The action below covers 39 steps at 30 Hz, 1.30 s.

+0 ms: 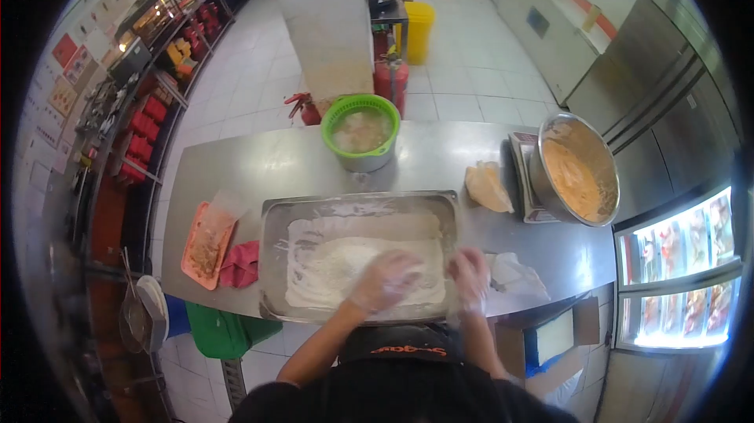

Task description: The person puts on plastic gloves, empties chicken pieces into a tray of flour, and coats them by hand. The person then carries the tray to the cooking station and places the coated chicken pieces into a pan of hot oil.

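Note:
A large metal tray [271, 266] holds a layer of white flour [322, 262] on the steel table. My left hand [385, 282], in a clear plastic glove, is over the flour at the tray's right half; its fingers are blurred. At the tray's right edge is my right hand [470, 278], also gloved, its fingers bent and smeared by motion. Whether either hand holds anything cannot be made out. A crumpled white plastic piece [514, 275] lies just right of my right hand.
Behind the tray stands a green colander [361, 105] in a pot. A steel bowl of orange batter [577, 179] rests on a scale [522, 148], beside a beige bag [488, 186]. At left lie an orange tray [196, 258] and a red cloth [239, 264].

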Each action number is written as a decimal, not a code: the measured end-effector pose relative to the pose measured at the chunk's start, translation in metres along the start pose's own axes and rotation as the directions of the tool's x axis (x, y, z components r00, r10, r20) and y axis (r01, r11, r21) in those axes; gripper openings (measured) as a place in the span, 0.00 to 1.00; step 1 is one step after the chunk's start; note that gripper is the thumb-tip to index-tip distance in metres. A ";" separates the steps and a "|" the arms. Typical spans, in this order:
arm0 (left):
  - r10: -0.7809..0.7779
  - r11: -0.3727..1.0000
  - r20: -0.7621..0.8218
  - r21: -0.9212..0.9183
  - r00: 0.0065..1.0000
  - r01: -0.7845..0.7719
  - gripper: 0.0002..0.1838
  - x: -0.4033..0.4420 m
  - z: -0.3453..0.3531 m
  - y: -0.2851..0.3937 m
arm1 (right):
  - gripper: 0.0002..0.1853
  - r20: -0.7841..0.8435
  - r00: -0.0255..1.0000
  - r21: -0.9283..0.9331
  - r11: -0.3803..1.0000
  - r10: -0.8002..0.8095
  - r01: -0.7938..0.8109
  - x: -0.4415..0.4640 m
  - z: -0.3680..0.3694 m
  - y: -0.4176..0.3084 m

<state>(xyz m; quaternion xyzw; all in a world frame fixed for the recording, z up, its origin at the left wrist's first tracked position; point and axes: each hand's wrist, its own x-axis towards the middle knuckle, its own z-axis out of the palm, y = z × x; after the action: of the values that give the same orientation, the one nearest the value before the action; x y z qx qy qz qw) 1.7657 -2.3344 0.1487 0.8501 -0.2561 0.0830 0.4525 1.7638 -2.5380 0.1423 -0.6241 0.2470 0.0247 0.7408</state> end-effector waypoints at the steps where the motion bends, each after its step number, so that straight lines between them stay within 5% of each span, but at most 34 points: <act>1: -0.070 0.992 -0.058 0.102 0.996 0.076 0.12 -0.022 -0.025 -0.015 | 0.13 0.112 0.990 -0.120 0.987 -0.091 0.105 0.024 0.026 0.001; 2: -0.125 0.976 -0.101 0.168 0.987 0.141 0.11 -0.046 -0.048 -0.030 | 0.15 0.229 0.957 -0.222 0.948 -0.177 0.229 0.054 0.051 0.006; 4: -0.240 0.923 -0.214 0.253 0.947 0.291 0.11 -0.102 -0.081 -0.057 | 0.21 0.279 0.898 -0.608 0.661 -0.341 0.440 0.102 0.113 -0.012; 6: -0.380 0.836 -0.309 0.289 0.872 0.467 0.11 -0.155 -0.097 -0.069 | 0.24 0.192 0.892 -0.726 0.552 -0.410 0.410 0.172 0.177 0.009; 8: -0.459 0.777 -0.359 0.281 0.813 0.563 0.11 -0.195 -0.104 -0.077 | 0.28 0.088 0.996 -0.722 0.687 -0.026 0.081 0.249 0.230 0.030; 11: -0.479 0.760 -0.383 0.269 0.790 0.591 0.10 -0.233 -0.090 -0.102 | 0.27 0.118 0.993 -0.654 0.752 -0.001 0.078 0.298 0.264 0.056; 15: -0.431 0.763 -0.465 0.271 0.774 0.587 0.06 -0.215 -0.091 -0.096 | 0.22 0.244 0.966 -0.590 0.803 0.081 0.082 0.227 0.276 -0.006; 18: -0.412 0.761 -0.492 0.278 0.767 0.586 0.05 -0.212 -0.091 -0.096 | 0.18 0.185 0.982 -0.703 0.694 -0.031 0.154 0.268 0.279 0.004; 21: -0.360 0.779 -0.432 0.348 0.827 0.521 0.07 -0.222 -0.093 -0.110 | 0.21 0.276 0.944 -0.507 0.807 -0.181 0.303 0.356 0.272 0.051; 25: -0.388 0.785 -0.414 0.321 0.824 0.530 0.08 -0.217 -0.111 -0.105 | 0.19 0.068 0.997 -0.304 0.951 -0.034 0.053 0.293 0.292 0.007; 28: -0.421 0.813 -0.261 0.316 0.869 0.489 0.16 -0.219 -0.119 -0.098 | 0.17 0.026 0.999 -0.120 0.992 -0.038 0.041 0.250 0.289 -0.001; 30: -0.532 0.793 0.227 0.471 0.816 0.386 0.27 -0.220 -0.127 -0.097 | 0.17 0.042 0.998 -0.069 0.996 -0.056 0.059 0.249 0.286 0.002; 34: -0.442 0.891 0.371 0.292 0.817 0.349 0.34 -0.215 -0.143 -0.100 | 0.16 0.038 0.993 0.121 0.987 -0.110 0.105 0.243 0.286 -0.003; 36: -0.498 0.867 0.547 0.342 0.673 0.363 0.30 -0.212 -0.143 -0.105 | 0.16 0.055 0.988 0.155 0.979 -0.144 0.134 0.233 0.286 -0.009; 39: -0.553 0.824 0.464 0.426 0.692 0.373 0.28 -0.227 -0.130 -0.107 | 0.16 0.066 0.982 0.311 0.939 -0.175 0.146 0.224 0.287 -0.010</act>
<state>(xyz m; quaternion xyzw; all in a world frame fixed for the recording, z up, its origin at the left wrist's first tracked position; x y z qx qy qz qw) 1.6378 -2.0977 0.0607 0.9297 -0.1379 -0.2550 0.2272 2.0595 -2.3323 0.0907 -0.5188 0.1617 -0.0454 0.8382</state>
